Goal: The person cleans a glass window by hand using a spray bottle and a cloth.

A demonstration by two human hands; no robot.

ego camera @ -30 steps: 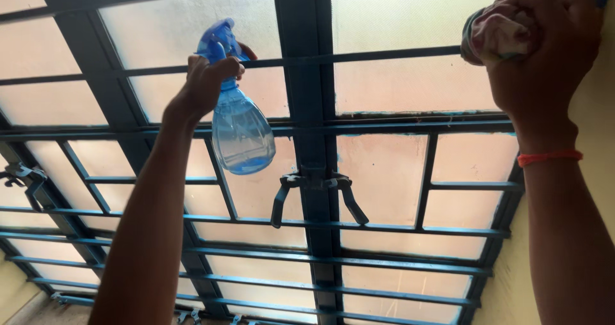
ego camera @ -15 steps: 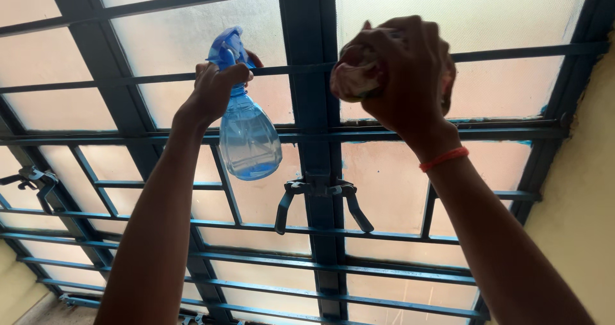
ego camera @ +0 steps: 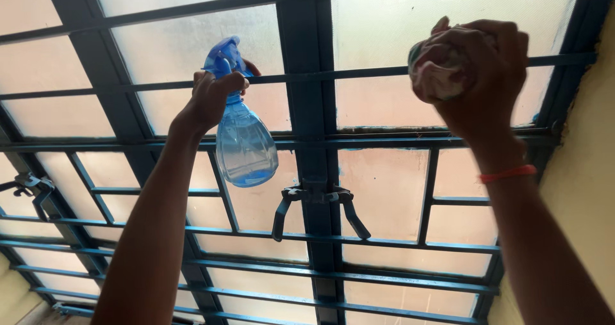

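My left hand is raised and grips the neck of a clear blue spray bottle with a blue trigger head, held close to the frosted window glass. A little liquid sits in the bottle's bottom. My right hand is closed around a crumpled cloth, whitish with red and green marks, up by the upper right pane. An orange band circles my right wrist.
A dark blue metal window frame with a grille of horizontal and vertical bars fills the view. Two dark latch handles hang at the centre post. Another latch is at the left. A yellowish wall borders the right side.
My right hand with the cloth swung left to the centre post, then back right to the upper right pane. My left hand and the bottle stayed almost in place.
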